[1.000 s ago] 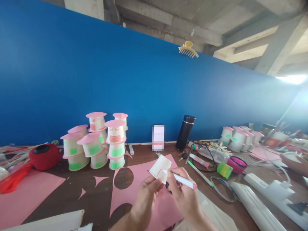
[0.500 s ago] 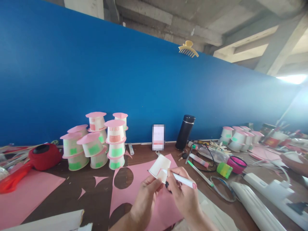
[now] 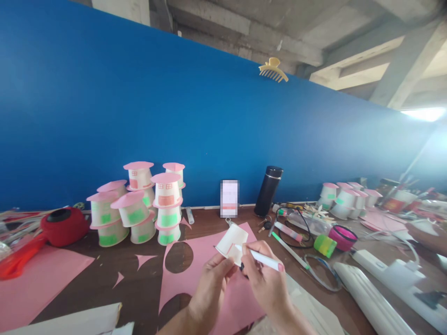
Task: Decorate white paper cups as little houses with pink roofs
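My left hand (image 3: 210, 284) is closed round a white paper cup (image 3: 231, 240) with a pink patch on its side, held tilted above a pink paper sheet (image 3: 206, 274) that has round holes cut out of it. My right hand (image 3: 266, 281) grips a white marker with a pink cap (image 3: 265, 261). The marker's tip rests against the cup's side. Both hands are low in the middle of the view, above the brown table.
Stacked paper cups with pink lids (image 3: 146, 204) stand at the back left, with more cups (image 3: 345, 197) at the back right. A black flask (image 3: 267, 190), a red object (image 3: 63, 226), pens, cables, a magenta bowl (image 3: 342, 237) and white housings (image 3: 370, 298) lie around.
The view has shifted very slightly. Both hands, the cup and the marker stay in nearly the same place.
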A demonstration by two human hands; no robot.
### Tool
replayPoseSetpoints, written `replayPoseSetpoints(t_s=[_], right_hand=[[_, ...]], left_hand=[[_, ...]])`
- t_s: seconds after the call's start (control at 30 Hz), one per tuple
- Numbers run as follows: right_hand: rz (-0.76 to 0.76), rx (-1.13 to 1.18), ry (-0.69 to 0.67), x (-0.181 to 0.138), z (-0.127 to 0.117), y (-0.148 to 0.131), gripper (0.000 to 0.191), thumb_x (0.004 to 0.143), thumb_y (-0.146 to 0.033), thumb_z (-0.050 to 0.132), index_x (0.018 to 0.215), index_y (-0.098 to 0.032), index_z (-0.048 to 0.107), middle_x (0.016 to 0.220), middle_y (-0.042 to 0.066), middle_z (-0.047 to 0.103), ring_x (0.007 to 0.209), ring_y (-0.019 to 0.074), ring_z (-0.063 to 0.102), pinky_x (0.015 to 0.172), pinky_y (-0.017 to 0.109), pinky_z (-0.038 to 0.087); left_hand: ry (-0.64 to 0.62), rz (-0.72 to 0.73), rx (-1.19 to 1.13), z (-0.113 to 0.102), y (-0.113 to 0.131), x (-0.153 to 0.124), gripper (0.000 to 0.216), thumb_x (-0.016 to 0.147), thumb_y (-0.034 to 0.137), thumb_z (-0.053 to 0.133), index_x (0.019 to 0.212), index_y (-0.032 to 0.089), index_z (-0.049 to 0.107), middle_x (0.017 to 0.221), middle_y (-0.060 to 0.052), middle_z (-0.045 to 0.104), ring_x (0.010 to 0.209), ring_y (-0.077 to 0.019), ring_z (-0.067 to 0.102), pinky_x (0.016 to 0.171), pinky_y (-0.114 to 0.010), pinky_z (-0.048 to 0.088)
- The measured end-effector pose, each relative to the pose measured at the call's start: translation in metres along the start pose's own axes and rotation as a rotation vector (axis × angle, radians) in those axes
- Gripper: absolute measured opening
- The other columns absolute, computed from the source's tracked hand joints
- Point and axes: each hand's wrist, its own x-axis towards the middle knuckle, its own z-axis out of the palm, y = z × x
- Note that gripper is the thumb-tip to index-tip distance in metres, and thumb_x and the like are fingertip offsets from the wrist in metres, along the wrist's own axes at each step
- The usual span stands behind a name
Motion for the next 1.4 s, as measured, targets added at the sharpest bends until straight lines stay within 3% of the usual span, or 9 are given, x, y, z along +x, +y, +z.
replayPoseSetpoints(t_s=[0.3, 0.87, 1.1, 1.4], right_hand=[[-0.009, -0.036, -0.007, 0.001, -0.0005, 0.0009, 0.017, 0.095, -0.034, 0.049, 0.086, -0.022, 0.059, 0.055, -0.003, 0.057, 0.047, 0.0132, 0.058, 0.045, 0.02, 0.046], [0.002, -0.045, -0.009, -0.0004, -0.0005, 0.0005, 0.019, 0.094, -0.035, 0.049, 0.083, -0.022, 0.058, 0.055, -0.003, 0.057, 0.046, 0.0121, 0.056, 0.045, 0.019, 0.044], [0.001, -0.046, -0.008, 0.0001, 0.0011, 0.0026, 0.017, 0.094, -0.034, 0.051, 0.085, -0.021, 0.058, 0.054, -0.003, 0.056, 0.045, 0.012, 0.055, 0.045, 0.019, 0.044], [0.011, -0.068, -0.002, 0.0005, 0.0, 0.0012, 0.019, 0.094, -0.035, 0.05, 0.083, -0.021, 0.058, 0.057, -0.002, 0.06, 0.05, 0.0132, 0.059, 0.046, 0.019, 0.044]], left_hand=[[-0.013, 0.003, -0.012, 0.0007, -0.0005, -0.0013, 0.028, 0.081, 0.023, 0.066, 0.107, 0.015, 0.073, 0.103, -0.011, 0.072, 0.104, -0.0257, 0.061, 0.09, -0.034, 0.042], [0.0, -0.004, -0.051, 0.0025, -0.0011, -0.0004, 0.024, 0.078, 0.021, 0.069, 0.1, 0.013, 0.074, 0.097, -0.011, 0.074, 0.095, -0.0233, 0.065, 0.087, -0.031, 0.045], [0.01, 0.005, -0.053, 0.0024, -0.0009, -0.0009, 0.028, 0.078, 0.021, 0.069, 0.104, 0.013, 0.073, 0.101, -0.012, 0.073, 0.1, -0.0245, 0.064, 0.087, -0.031, 0.046], [0.111, 0.001, -0.081, -0.0013, -0.0014, 0.003, 0.033, 0.073, 0.021, 0.074, 0.106, 0.014, 0.073, 0.098, -0.011, 0.074, 0.094, -0.0218, 0.066, 0.08, -0.027, 0.048]])
